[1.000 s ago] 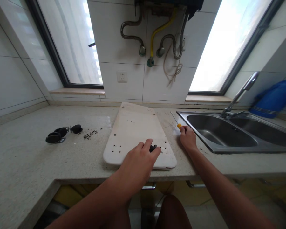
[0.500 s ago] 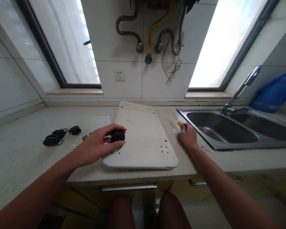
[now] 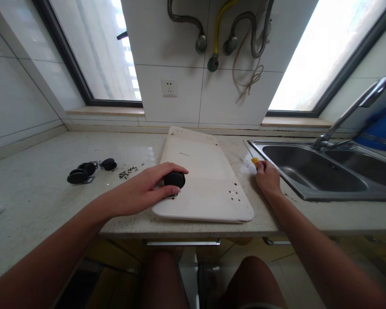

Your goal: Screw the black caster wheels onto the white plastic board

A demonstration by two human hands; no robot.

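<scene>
My left hand [image 3: 157, 184] grips a black caster wheel [image 3: 175, 180] between thumb and fingers, over the near left corner of a white board [image 3: 199, 171]. Its metal plate shows only in part, close to the board's surface. Groups of small screw holes mark the board's corners. My right hand [image 3: 268, 176] rests on the counter to the right of the board, closed round the yellow handle of a screwdriver [image 3: 254, 161]. The shaft points away toward the wall. Left of the board lie several loose screws [image 3: 128, 172] and other black casters [image 3: 77, 175].
The board lies on a speckled stone counter [image 3: 122, 225]. A steel double sink [image 3: 309, 169] with a tall faucet [image 3: 350, 111] stands on the right, a blue object [image 3: 381, 128] behind it. Pipes and a wall socket [image 3: 169, 88] are on the tiled wall. Drawer handles [image 3: 182, 243] run below the counter edge.
The view has shifted, so things sit slightly farther right and higher in the picture. The caster in my left hand looks more level against the board. My right hand keeps the screwdriver.
</scene>
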